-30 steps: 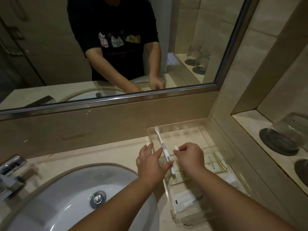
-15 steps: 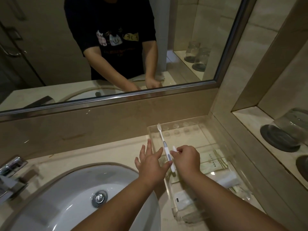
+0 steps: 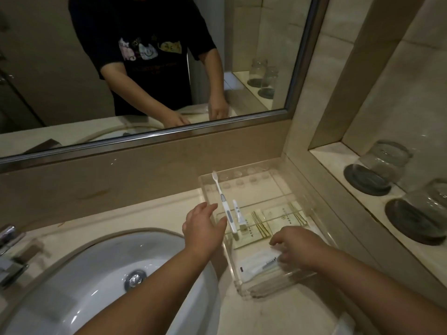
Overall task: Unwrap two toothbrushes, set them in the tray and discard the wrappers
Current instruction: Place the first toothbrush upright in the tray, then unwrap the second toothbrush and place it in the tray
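A white toothbrush (image 3: pixel 223 201) is lying unwrapped in the clear tray (image 3: pixel 244 290), along the tray's left wall, with its head pointing toward the tray's far end. Just right of it in the tray, a small white tube (image 3: pixel 238 211) is lying roughly parallel. Right of the tube, two flat pale packets (image 3: pixel 285 217) with thin gold lines are lying side by side on the tray floor. At the tray's near end a white wrapped pack (image 3: pixel 256 263) with dark print is lying flat.

The right hand (image 3: pixel 297 247) is reaching into the tray's near end, fingers bent down over the wrapped pack and touching its right end; whether it is gripping the pack cannot be told. The left hand (image 3: pixel 204 228) is hanging just left of the tray with fingers spread and nothing in it, its thumb reaching over the tray's left wall near the toothbrush handle.

The tray is sitting on the beige counter (image 3: pixel 145 213), against the right-hand wall. Left of the tray, a white basin (image 3: pixel 72 274) with a metal drain is sitting in the counter, and a chrome tap (image 3: pixel 9 252) is showing left of the basin. Right of the tray, a recessed shelf (image 3: pixel 333 153) is carrying two upturned glasses (image 3: pixel 384 163) on dark coasters. Beyond the tray a mirror (image 3: pixel 266 44) is reflecting the person's dark shirt and both arms.
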The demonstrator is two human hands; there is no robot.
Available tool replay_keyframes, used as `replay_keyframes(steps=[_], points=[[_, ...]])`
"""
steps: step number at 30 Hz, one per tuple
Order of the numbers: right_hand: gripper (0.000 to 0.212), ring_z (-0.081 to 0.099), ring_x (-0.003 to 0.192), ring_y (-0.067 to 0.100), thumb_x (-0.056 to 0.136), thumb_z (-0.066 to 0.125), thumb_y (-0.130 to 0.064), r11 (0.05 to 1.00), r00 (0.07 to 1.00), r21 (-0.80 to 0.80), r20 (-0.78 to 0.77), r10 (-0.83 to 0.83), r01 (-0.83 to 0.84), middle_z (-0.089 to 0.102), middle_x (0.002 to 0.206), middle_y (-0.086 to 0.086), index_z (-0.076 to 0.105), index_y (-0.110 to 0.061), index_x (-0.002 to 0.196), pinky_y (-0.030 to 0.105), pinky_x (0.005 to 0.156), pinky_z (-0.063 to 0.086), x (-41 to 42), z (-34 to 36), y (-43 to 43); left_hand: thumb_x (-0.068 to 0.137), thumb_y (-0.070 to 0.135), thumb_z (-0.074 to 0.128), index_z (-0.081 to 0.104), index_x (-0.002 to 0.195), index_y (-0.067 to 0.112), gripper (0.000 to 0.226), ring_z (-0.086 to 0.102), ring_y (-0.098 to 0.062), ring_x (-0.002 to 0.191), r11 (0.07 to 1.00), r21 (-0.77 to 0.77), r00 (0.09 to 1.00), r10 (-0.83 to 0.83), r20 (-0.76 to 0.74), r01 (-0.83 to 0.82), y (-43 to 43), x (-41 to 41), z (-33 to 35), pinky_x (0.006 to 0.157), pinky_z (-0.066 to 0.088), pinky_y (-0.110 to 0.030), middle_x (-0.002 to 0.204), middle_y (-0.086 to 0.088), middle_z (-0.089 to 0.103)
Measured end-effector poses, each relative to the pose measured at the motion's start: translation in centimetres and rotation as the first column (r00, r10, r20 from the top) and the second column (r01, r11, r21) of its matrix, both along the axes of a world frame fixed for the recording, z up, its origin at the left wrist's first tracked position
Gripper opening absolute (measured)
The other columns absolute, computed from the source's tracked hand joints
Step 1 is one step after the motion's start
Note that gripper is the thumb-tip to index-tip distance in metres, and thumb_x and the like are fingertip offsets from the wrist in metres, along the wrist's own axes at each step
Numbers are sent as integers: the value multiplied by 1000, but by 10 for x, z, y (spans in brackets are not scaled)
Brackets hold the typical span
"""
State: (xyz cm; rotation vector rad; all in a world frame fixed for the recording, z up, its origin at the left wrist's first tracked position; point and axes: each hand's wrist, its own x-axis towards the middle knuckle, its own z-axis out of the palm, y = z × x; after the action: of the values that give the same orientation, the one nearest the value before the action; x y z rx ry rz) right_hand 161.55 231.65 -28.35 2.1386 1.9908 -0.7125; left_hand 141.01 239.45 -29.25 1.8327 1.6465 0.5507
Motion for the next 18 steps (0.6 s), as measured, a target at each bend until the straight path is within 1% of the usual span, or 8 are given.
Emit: replay_keyframes(steps=[2,3,5,7,10,13,16,18], points=[[9,56,88,17,75,65,-24,995,993,34,75,94,-97,54,102,-2,58,-28,80,26,70,43,-3,-12,-12,83,32,60,48,134,23,53,36,-23,133,1000,19,997,1,80,-2,-10,-1,2,109,31,-44,144,-3,44],[11,53,82,18,76,63,-23,993,992,62,75,98,-103,49,98,-1,52,-25,74,25,66,38,-4,-16,-14,82,32,61,46,135,22,56,37,-23,133,1000,25,994,4,106,-7,-16,-2,3,108,33,-45,144,-3,45],[11,53,87,21,78,60,-22,991,995,109,73,75,-82,45,101,1,59,-25,88,23,67,34,-3,-20,-16,82,33,62,44,136,22,58,37,-24,132,999,37,993,27,114,-31,-26,-5,4,108,33,-46,144,-3,44],[25,54,98,22,82,56,-22,983,992,157,105,76,-92,49,110,2,62,-21,106,23,69,34,-3,-22,-15,82,34,62,44,136,22,58,35,-24,134,997,53,994,51,92,-56,-34,-10,6,109,31,-46,146,-4,41],[26,52,101,20,86,49,-25,953,981,259,149,125,-161,56,112,1,66,-20,105,24,69,36,-2,-20,-16,83,33,61,51,130,23,49,32,-23,136,994,85,996,64,63,-70,-42,-18,10,111,28,-43,147,-4,40],[27,49,103,18,88,46,-30,929,963,284,197,184,-236,58,113,-4,67,-25,104,26,73,40,1,-14,-19,83,28,60,60,119,23,36,33,-21,134,992,112,997,61,52,-66,-52,-26,16,111,27,-41,144,-1,43],[27,48,101,17,91,45,-37,916,948,298,252,196,-269,62,107,-6,66,-27,103,28,72,42,3,2,-24,84,23,59,64,113,21,29,43,-19,127,992,122,996,9,88,-20,-60,-31,22,107,34,-37,132,1,54],[25,49,96,15,91,47,-40,906,963,352,208,169,-235,65,98,-9,66,-27,99,28,70,42,0,19,-29,84,18,60,62,118,21,34,53,-13,116,995,75,983,-80,164,68,-66,-32,27,100,42,-33,123,4,61]])
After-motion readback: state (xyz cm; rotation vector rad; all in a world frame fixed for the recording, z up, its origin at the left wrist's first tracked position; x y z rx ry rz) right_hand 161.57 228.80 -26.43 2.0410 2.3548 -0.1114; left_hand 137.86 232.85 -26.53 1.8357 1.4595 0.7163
